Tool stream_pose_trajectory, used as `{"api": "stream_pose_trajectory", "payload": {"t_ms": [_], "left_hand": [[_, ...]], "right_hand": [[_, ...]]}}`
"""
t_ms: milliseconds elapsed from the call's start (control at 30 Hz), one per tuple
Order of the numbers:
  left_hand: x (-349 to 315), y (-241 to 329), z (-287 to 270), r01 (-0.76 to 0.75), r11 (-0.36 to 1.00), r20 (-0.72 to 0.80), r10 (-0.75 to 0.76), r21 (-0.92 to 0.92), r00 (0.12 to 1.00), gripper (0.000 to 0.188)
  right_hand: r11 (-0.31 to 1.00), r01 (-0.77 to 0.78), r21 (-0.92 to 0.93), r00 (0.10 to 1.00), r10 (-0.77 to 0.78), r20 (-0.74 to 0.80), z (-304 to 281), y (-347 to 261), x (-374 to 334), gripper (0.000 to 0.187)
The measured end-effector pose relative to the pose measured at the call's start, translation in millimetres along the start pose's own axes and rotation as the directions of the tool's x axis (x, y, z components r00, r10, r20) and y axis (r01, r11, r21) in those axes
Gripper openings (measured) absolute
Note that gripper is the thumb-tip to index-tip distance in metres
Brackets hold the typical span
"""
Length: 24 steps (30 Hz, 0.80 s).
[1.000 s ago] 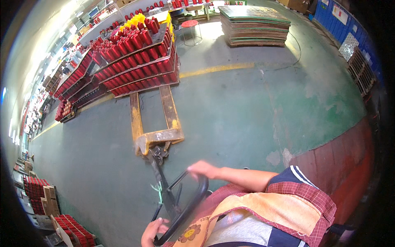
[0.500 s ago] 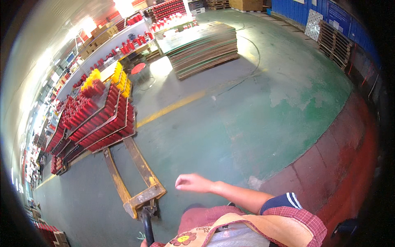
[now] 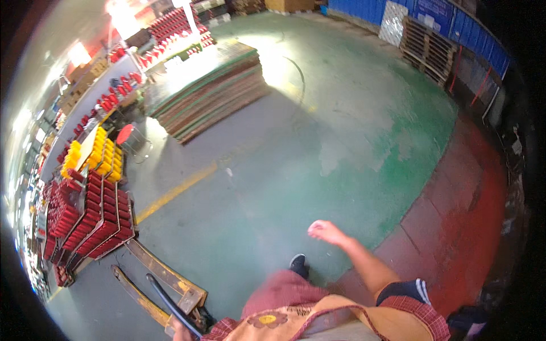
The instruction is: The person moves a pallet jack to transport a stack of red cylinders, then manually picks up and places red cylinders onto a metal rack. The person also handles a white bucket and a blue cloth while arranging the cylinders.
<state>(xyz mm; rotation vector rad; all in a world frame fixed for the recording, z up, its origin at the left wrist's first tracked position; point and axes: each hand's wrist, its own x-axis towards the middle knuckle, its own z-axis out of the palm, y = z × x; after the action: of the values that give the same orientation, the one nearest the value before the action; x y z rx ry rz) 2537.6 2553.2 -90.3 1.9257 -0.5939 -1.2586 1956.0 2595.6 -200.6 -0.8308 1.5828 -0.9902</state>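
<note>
At the lower left, my left hand [image 3: 181, 331] is wrapped round the black handle [image 3: 168, 298] of a pallet jack; the picture's edge cuts off part of this hand. The pallet jack's worn yellow forks [image 3: 160, 265] lie low over the floor and point toward stacked red cylinders. My right hand [image 3: 326, 232] hangs in front of my body at the right, its fingers loosely curled together with nothing visible in them. Below it, a dark shoe [image 3: 298, 264] shows on the green floor.
Layered red cylinders [image 3: 105, 213] stand at the left, with yellow ones [image 3: 102, 153] behind. Farther off are a red-topped stool [image 3: 125, 133] and a tall stack of flat boards [image 3: 213, 102]. Wooden pallets [image 3: 427, 50] lean by the blue wall [image 3: 358, 14]. A yellow line [image 3: 176, 193] crosses the floor.
The view has swung right, so the stacks sit farther left. The jack's handle now tilts up and leftward across the forks. My right hand has moved rightward and up; a shoe has come forward.
</note>
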Motion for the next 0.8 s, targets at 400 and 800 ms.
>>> {"api": "stream_pose_trajectory", "payload": {"t_ms": [400, 800], "left_hand": [[-70.4, 26.8, 365.2, 0.121, 0.993, -0.070, -0.121, -0.001, 0.990, 0.046], [-166.2, 101.2, 677.6, 0.188, 0.965, -0.261, -0.232, -0.182, 0.937, 0.049]], "right_hand": [[0.944, -0.220, 0.246, 0.858, 0.307, -0.411, -496.0, 88.1, 104.9, 0.021], [0.993, 0.064, 0.095, 0.996, -0.069, 0.055, -768.0, -117.2, 415.0, 0.022]]}}
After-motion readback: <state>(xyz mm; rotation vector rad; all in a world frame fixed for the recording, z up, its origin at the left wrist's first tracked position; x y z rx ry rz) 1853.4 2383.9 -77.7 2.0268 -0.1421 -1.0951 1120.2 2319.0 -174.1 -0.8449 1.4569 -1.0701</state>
